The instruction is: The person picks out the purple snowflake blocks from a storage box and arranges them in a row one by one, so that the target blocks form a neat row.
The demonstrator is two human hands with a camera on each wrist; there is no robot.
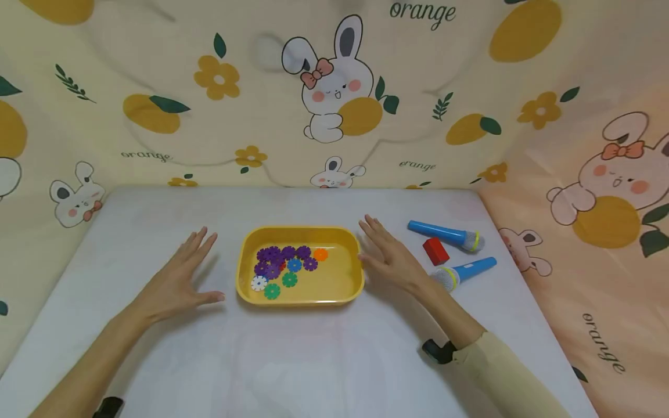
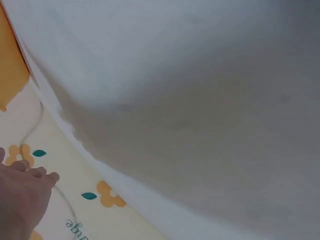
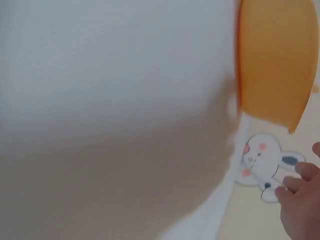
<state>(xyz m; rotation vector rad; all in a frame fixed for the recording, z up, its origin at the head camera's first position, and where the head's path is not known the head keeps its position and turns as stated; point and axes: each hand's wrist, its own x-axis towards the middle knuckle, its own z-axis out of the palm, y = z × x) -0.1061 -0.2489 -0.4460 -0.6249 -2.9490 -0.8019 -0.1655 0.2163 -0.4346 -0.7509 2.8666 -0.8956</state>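
A yellow tray (image 1: 334,284) lies on the white table between my two hands. In its left part sit several small notched discs, mostly purple (image 1: 288,252), along with green (image 1: 272,291), white (image 1: 258,283), blue (image 1: 294,265) and orange (image 1: 320,255) ones; a bit of red shows under the purple. My left hand (image 1: 175,284) is left of the tray, apart from it, fingers spread and holding nothing. At the tray's right rim, my right hand (image 1: 389,255) has its fingers extended, thumb tip overlapping the rim in the head view. The right wrist view shows the tray's outer wall (image 3: 275,60).
Right of my right hand lie two blue toy microphones, one farther back (image 1: 439,232) and one nearer (image 1: 475,268), its head partly behind my forearm. A red block (image 1: 436,251) sits between them. A patterned cloth (image 1: 334,165) with rabbits and oranges rises behind the table (image 1: 292,360).
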